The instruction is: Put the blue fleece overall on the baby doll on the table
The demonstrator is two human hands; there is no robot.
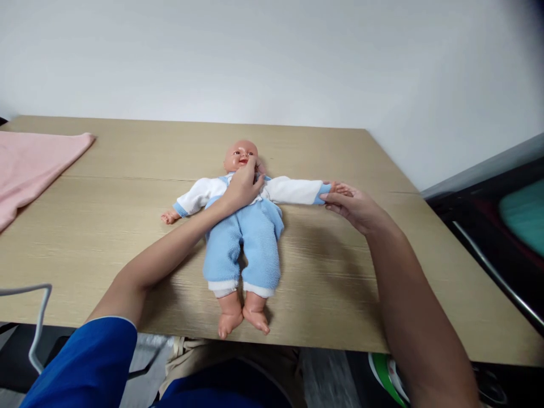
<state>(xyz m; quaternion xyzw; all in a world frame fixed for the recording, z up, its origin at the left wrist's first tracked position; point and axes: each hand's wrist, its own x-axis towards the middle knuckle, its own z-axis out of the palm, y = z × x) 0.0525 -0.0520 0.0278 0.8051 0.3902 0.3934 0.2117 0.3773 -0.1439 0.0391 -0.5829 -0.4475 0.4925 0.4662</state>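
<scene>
Doll (242, 243): on its back on the worktop, near its front edge; with its chest as the dial's centre, the bald head lies at 12 o'clock and the bare feet at 6.
Outfit: white top with pale blue trim, fuzzy light blue trousers with white hems.
Doll's arms: one stretched straight out to 3 o'clock, the other slanting toward between 8 and 9, its fist on the worktop.
Left hand (244, 186): laid over the upper chest, fingertips up by the chin and neck; whether it is clamped there I cannot tell.
Right hand (347, 205): at 3 o'clock, thumb and fingers pinched together on the blue cuff (322, 194).
Worktop (127, 153): light wood grain, with a pale wall (255, 62) behind at 12.
Pink cloth (34, 164): flat on the worktop at 9, well apart from the doll.
Dark object (476, 226): at 3, beyond the side edge, with a teal patch.
Grey tube (42, 306): bent, at 8.
</scene>
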